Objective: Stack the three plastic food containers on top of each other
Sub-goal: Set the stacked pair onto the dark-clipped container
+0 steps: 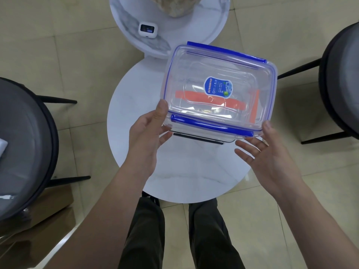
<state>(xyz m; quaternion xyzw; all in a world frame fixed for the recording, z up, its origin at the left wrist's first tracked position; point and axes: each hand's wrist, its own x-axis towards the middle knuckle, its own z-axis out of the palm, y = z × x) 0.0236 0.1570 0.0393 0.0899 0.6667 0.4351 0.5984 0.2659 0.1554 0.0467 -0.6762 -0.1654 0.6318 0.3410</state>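
Blue-clip box (219, 84): we square it onto black-clip box (198, 138).
L hand (149, 131): pinches corner to steer.
R hand (266, 152): fingers straight, guards edge.

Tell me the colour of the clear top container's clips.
Blue. The latch clips of the clear plastic container show best in head view.

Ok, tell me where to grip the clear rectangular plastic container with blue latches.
Grip the clear rectangular plastic container by its two short ends, coming from left and right: blue latches line both long edges, the short ends look bare.
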